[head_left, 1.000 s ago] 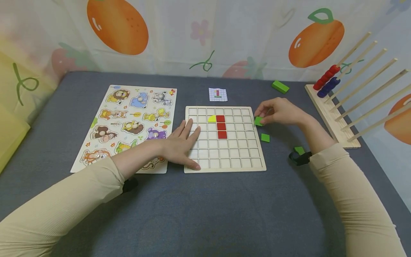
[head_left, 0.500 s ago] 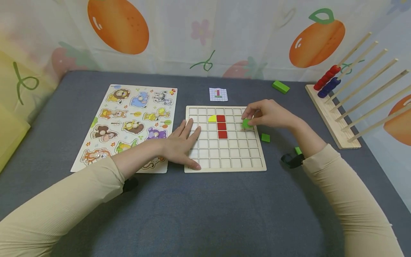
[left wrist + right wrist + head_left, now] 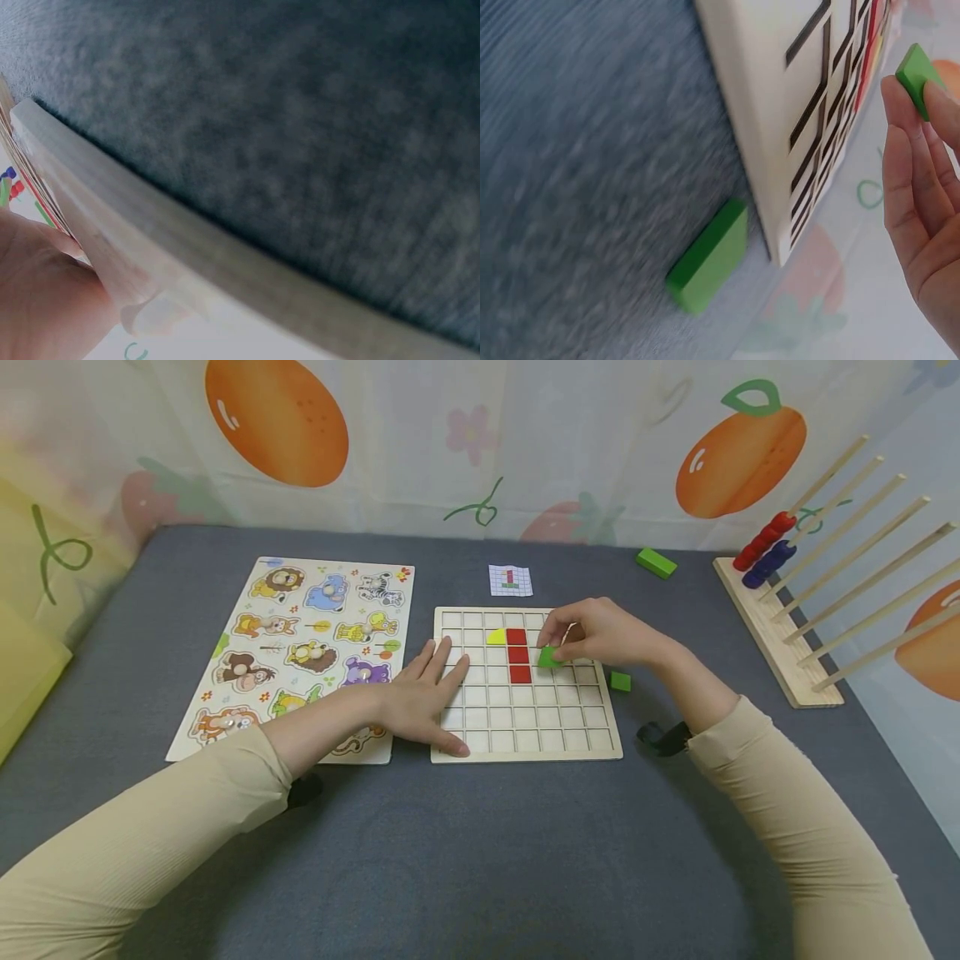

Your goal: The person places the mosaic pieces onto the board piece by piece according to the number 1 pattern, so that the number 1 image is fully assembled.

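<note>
I am looking down on a grey-blue table [image 3: 480, 843] standing before a patterned curtain [image 3: 420, 427]. Toward its left edge a board of animal pieces [image 3: 182, 748] is lying flat, and beside that, at the table's middle, a pale grid board [image 3: 551, 718]. Along the right edge a wooden peg stand [image 3: 768, 639] is holding red and blue beads. My left hand [image 3: 420, 697] is resting with fingers straight and spread over the grid board's left side; my right hand [image 3: 600, 631] is pinching between thumb and fingers. Near the far edge, a small paper card [image 3: 510, 581] is lying beyond the grid board, and a green bar [image 3: 656, 563] farther right. The pinched green block [image 3: 550, 657] is over the grid, right of three red squares [image 3: 518, 655]; I cannot tell whether it is touching. I am judging it light, stiff, rather smooth and hardly fragile, best taken by two opposite sides, leaving the underside free. A loose green piece [image 3: 620, 682] is lying just beside the grid board's right edge. A yellow piece [image 3: 496, 637] is sitting left of the top red square.
</note>
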### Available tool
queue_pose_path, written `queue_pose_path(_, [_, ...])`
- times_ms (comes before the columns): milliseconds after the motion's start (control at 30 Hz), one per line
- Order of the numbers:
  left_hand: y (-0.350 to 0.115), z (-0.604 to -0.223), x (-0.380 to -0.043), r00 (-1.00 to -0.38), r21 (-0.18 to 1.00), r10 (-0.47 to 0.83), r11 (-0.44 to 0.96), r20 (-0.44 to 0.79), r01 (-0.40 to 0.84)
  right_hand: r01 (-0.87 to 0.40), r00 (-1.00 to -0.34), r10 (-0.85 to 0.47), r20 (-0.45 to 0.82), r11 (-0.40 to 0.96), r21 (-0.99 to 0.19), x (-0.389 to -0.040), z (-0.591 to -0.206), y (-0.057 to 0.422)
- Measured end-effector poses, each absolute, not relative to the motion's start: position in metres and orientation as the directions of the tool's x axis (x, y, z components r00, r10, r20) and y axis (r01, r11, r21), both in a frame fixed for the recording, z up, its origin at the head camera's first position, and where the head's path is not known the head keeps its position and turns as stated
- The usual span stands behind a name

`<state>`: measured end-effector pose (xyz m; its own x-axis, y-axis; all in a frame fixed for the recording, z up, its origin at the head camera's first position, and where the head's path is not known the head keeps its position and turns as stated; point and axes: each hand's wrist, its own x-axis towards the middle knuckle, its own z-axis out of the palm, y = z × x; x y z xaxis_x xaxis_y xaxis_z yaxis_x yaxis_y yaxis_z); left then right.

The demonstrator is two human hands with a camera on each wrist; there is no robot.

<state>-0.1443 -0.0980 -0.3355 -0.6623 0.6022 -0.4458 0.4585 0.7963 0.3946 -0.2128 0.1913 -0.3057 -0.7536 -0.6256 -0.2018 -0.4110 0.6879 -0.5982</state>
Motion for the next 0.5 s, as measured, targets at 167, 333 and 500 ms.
queue_pose_path(167, [-0.098, -0.335, -0.144, -0.664, 0.387, 0.599, 0.799, -0.447, 0.46, -0.417, -0.742, -0.639, -0.202, 0.676, -0.608, -0.209, -0.305, 0.18])
queue_pose_path(333, [-0.097, -0.334, -0.144, -0.667, 0.382, 0.597, 0.801, -0.447, 0.461, -0.428, -0.733, -0.65, -0.201, 0.67, -0.607, -0.207, -0.305, 0.171])
queue_pose_path(500, [-0.098, -0.334, -0.143, -0.668, 0.376, 0.595, 0.803, -0.447, 0.463, -0.429, -0.722, -0.664, -0.195, 0.651, -0.626, -0.206, -0.303, 0.164])
